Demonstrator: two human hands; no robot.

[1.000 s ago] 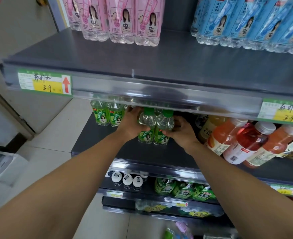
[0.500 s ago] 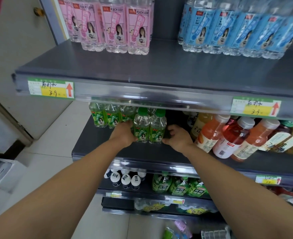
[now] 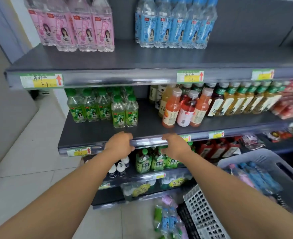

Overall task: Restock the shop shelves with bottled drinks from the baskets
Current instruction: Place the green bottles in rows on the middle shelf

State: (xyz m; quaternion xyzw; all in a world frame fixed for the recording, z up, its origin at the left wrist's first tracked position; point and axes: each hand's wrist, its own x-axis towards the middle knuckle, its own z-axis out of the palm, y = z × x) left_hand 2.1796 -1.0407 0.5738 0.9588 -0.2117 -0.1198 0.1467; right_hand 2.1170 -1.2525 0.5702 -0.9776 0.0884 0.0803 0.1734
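Hands: left hand (image 3: 120, 143) and right hand (image 3: 174, 144) both empty, fingers loosely curled, at front rail of dark grey metal middle shelf (image 3: 90, 133); contact with rail unclear.

Two green-capped clear plastic bottles with green labels (image 3: 125, 112) stand just behind hands, forward of their row, nothing bracing them.

Risk: stray knuckle tips pair off smooth shelf. Orange juice bottles (image 3: 170, 109) lean; a nudge could domino them.

Grey plastic basket (image 3: 270, 157) of blue and pink bottles at right. Loose bottles (image 3: 168, 221) on pale tiled floor (image 3: 30, 161) near feet: trip hazard.
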